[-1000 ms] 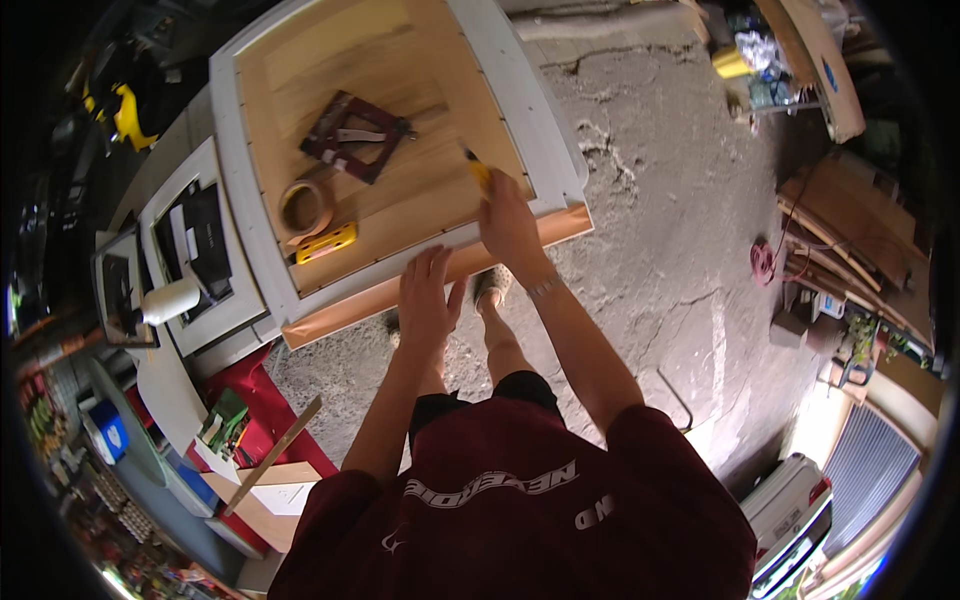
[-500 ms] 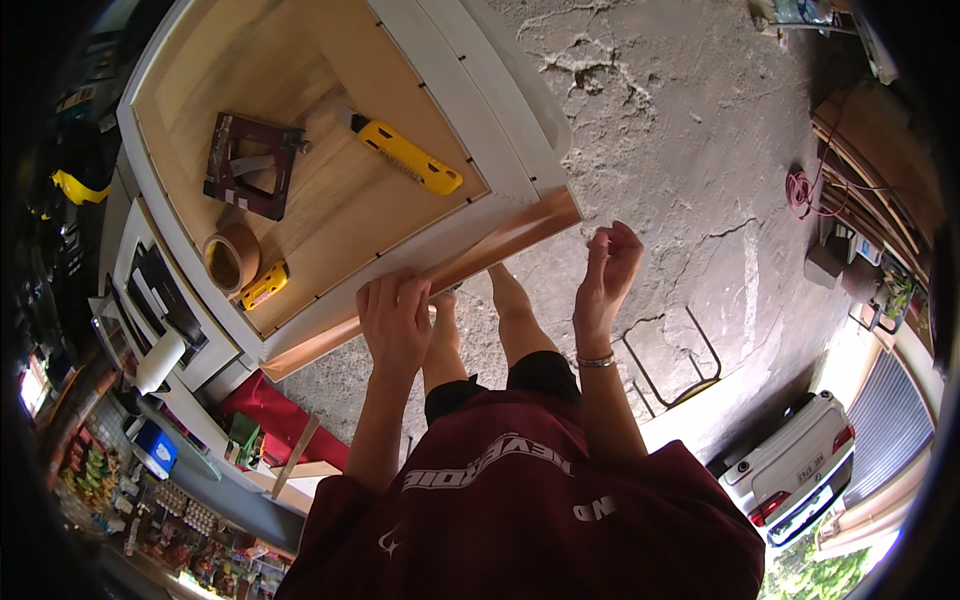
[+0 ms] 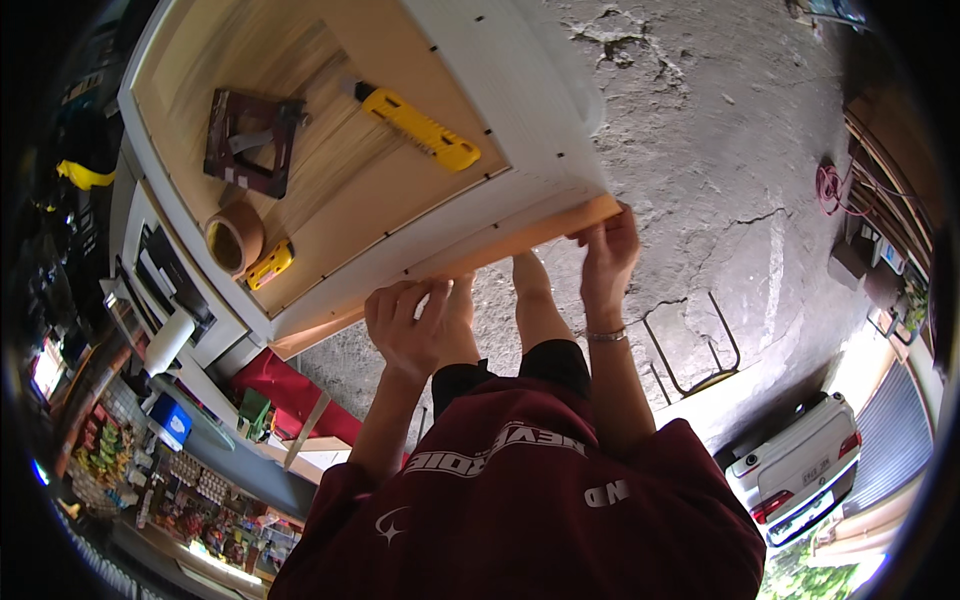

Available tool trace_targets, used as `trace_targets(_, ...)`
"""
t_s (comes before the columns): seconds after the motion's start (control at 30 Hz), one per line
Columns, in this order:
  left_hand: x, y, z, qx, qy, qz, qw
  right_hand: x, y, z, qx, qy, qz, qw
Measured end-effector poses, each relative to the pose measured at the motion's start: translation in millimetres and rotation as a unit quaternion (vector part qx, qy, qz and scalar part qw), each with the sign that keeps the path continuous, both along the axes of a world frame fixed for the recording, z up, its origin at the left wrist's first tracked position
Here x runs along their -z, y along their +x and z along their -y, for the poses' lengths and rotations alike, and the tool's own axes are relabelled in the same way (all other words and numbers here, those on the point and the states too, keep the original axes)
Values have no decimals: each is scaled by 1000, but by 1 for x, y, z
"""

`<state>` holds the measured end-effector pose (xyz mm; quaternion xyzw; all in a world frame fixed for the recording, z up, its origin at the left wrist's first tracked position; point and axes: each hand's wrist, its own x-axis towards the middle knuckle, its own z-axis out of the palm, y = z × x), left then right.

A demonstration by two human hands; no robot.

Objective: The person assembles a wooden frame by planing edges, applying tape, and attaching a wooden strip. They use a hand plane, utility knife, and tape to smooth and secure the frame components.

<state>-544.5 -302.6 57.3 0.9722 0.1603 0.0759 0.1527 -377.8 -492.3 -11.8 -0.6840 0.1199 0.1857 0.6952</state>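
Note:
A white-framed panel (image 3: 345, 290) lies in front of me, its recessed middle light brown. A strip of brown tape (image 3: 545, 228) runs along its near edge and sticks out past the frame. At the strip's right end, my right hand (image 3: 608, 262) pinches the corner. My left hand (image 3: 402, 325) is closed at the strip's lower edge left of centre, fingers curled and thumb close to them. On the panel lie a yellow utility knife (image 3: 420, 128), a dark red staple gun (image 3: 255, 142), a brown tape roll (image 3: 233, 240) and a small yellow cutter (image 3: 270, 264).
Cracked concrete floor (image 3: 700, 190) lies to the right, with a dark metal frame (image 3: 700, 350) on it. Farther right are a pink hose (image 3: 828, 187) and a parked white car (image 3: 800, 460). Crowded shelves (image 3: 190, 490) and a white cylinder (image 3: 168, 342) stand at left.
My right hand has moved up to the strip's right end and taken hold of it. My left hand has slid slightly right and down along the edge. The view has shifted a little.

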Motion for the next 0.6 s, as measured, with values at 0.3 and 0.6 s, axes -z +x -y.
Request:
trace_targets(0.3, -2, -68, -64, -44, -14, -69, 997, 0, -20, -15, -2, -46, -8, 999)
trace_targets(0.6, 1, -155, -109, -171, -39, 15, 984, 3, -114, -82, -44, -33, -28, 998)
